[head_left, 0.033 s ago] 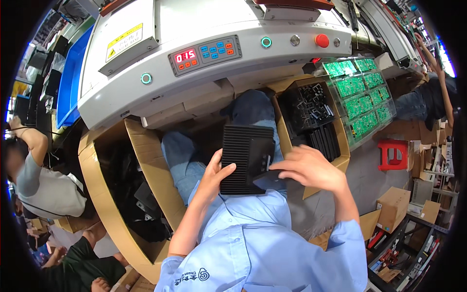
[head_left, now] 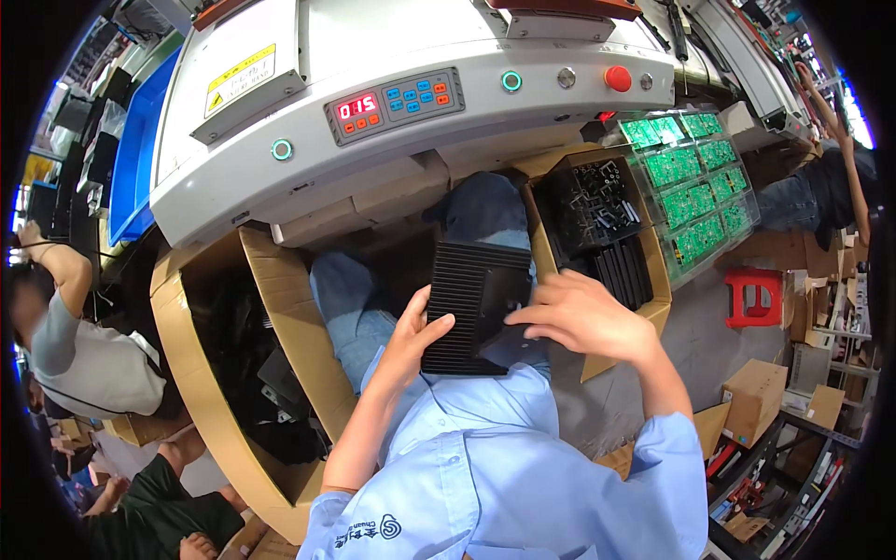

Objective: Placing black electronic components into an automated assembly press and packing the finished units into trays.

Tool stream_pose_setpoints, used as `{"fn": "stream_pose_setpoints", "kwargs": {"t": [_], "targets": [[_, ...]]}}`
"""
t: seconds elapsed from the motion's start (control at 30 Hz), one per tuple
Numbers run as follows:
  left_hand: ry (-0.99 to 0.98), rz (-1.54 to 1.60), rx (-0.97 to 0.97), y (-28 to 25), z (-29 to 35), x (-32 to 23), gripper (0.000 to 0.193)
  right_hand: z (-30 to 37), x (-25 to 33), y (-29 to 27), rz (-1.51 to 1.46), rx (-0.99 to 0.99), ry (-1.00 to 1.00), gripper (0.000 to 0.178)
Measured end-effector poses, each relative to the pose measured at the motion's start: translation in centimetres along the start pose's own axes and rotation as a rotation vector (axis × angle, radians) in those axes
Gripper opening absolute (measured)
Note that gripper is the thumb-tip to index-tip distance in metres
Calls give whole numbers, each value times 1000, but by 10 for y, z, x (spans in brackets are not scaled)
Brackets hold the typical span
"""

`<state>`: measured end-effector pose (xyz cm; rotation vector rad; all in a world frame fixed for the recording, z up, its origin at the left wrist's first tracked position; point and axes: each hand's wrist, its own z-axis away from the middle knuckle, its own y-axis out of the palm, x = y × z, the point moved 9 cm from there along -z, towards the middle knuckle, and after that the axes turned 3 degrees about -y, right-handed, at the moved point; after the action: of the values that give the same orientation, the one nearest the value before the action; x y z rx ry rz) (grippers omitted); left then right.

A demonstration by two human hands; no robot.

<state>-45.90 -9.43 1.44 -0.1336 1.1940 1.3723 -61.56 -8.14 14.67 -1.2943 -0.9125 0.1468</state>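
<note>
A black finned heat-sink housing (head_left: 456,313) is held up in front of my lap, its ribs on the left and a smooth recessed face on the right. My left hand (head_left: 412,338) grips its left edge, thumb lying over the ribs. Over the smooth face, my right hand (head_left: 590,317) has its fingers bent together, tips at small shiny spots on the housing. Whether a small part sits between those fingertips is hidden.
Left of my legs stands an open cardboard box (head_left: 322,350) with dark parts inside. Another box (head_left: 660,313) at right holds black parts, beside trays of green circuit boards (head_left: 693,201). A grey-white machine (head_left: 411,56) spans the front. A red stool (head_left: 754,297) stands farther right.
My right hand has shifted slightly left and up across the housing's smooth face. The housing has tilted a little, while my left hand keeps its hold.
</note>
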Motion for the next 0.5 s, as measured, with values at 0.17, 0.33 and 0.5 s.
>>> {"fn": "stream_pose_setpoints", "kwargs": {"t": [0.17,0.33,0.5], "targets": [[12,-3,42,8,5,-1,54,-46,-3,18,-102,81,2,29],[23,137,-28,-4,9,1,54,-38,-17,12,-24,-296,263,56],[188,70,-119,5,6,-12,53,-25,-24,46,-326,-553,647,75]]}}
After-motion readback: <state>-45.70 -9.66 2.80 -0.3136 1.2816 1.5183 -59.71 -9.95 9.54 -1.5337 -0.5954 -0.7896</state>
